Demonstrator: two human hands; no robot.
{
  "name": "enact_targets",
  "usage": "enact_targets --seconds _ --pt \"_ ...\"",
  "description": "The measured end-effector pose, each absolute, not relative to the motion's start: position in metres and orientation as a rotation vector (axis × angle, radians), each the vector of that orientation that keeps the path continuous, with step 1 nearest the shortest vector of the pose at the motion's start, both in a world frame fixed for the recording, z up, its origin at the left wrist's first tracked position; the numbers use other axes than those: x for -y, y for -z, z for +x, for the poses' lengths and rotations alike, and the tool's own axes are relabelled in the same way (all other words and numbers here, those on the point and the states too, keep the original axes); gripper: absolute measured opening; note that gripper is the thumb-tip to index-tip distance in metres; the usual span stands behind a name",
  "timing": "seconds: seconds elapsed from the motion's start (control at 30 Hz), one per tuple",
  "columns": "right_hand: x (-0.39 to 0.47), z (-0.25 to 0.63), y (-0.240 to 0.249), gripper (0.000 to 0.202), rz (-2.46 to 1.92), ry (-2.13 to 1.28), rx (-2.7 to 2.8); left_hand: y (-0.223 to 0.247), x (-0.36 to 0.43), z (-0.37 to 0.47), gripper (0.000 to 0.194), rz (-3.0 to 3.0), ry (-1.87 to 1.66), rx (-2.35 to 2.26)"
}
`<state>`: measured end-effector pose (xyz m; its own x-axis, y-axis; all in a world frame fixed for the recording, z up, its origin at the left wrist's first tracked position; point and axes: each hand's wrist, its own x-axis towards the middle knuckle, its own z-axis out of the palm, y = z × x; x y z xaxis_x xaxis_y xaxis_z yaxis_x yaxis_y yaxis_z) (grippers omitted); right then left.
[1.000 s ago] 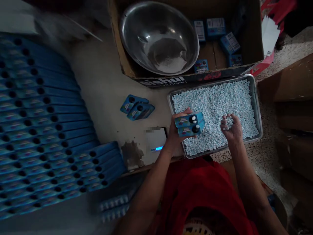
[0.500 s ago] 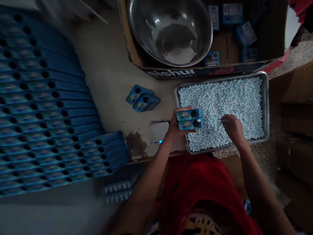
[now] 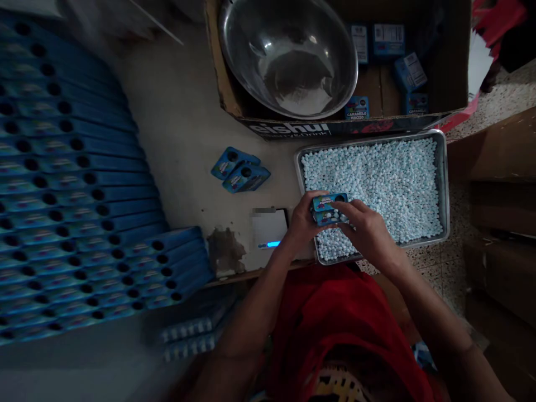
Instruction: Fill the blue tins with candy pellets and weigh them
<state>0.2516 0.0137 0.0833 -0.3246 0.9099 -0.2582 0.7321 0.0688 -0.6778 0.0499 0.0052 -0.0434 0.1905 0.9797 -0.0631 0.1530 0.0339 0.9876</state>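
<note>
My left hand (image 3: 304, 215) is wrapped around two small blue candy boxes (image 3: 324, 202), held side by side over the near left corner of a metal tray (image 3: 446, 190). My right hand (image 3: 368, 229) reaches the boxes from the right, fingers bent together at their round holes. A few pale candies show by its fingertips on the nearer box; how many it grips is hidden. Small white and light-blue candies (image 3: 385, 184) fill the tray. Two more blue boxes (image 3: 245, 177) lie on the table left of the tray.
A digital scale (image 3: 268, 229) with a lit display sits left of my hands. Rows of blue boxes (image 3: 75, 195) are stacked at left. Behind the tray, a cardboard carton (image 3: 288, 129) holds a steel bowl (image 3: 288, 56) and several boxes. Brown cartons (image 3: 498, 212) stand at right.
My right hand has moved left from above the candies in the tray to the boxes in my left hand. Candies now show on the nearer box. The view has shifted slightly.
</note>
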Motion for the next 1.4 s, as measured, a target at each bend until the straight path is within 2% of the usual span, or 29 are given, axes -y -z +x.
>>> enact_targets --seconds 0.2,0.27,0.43,0.53,0.63,0.8,0.9,0.97,1.07,1.17,1.27,1.4 --pt "-0.019 0.258 -0.062 0.020 -1.712 -1.069 1.752 0.048 -0.005 0.050 0.077 1.477 -0.867 -1.240" --pt "-0.023 0.256 -0.061 0.019 -1.683 -1.072 1.763 0.047 -0.005 0.048 0.076 1.576 -0.839 -1.284" --pt "-0.027 0.245 -0.066 0.051 -1.611 -1.107 2.074 0.037 -0.007 0.041 0.074 1.712 -0.783 -1.318" --pt "-0.025 0.242 -0.070 0.067 -1.634 -1.121 2.073 0.038 -0.006 0.039 0.077 1.671 -0.787 -1.328" --pt "-0.021 0.250 -0.068 0.064 -1.668 -1.171 1.818 0.048 -0.005 0.045 0.082 1.461 -0.886 -1.265" --pt "-0.014 0.290 -0.042 0.031 -1.662 -1.333 0.913 0.062 -0.006 0.061 0.086 1.152 -1.085 -1.050" --pt "-0.008 0.319 -0.020 0.033 -1.731 -1.296 0.536 0.060 -0.005 0.065 0.087 1.084 -1.121 -0.986" --pt "-0.003 0.332 -0.009 0.035 -1.855 -1.270 0.637 0.057 -0.003 0.064 0.088 1.035 -1.135 -0.957" --pt "0.007 0.337 -0.001 0.034 -2.052 -1.090 1.259 0.055 0.001 0.060 0.091 0.939 -1.182 -0.981" --pt "0.011 0.331 0.001 0.026 -2.050 -0.879 1.721 0.057 0.000 0.063 0.092 0.866 -1.192 -0.961" --pt "0.008 0.322 -0.001 0.023 -2.003 -0.860 1.791 0.060 -0.010 0.074 0.090 0.846 -1.235 -0.952" --pt "0.000 0.307 -0.016 0.024 -1.871 -0.710 1.595 0.064 -0.025 0.086 0.083 0.893 -1.308 -0.970"
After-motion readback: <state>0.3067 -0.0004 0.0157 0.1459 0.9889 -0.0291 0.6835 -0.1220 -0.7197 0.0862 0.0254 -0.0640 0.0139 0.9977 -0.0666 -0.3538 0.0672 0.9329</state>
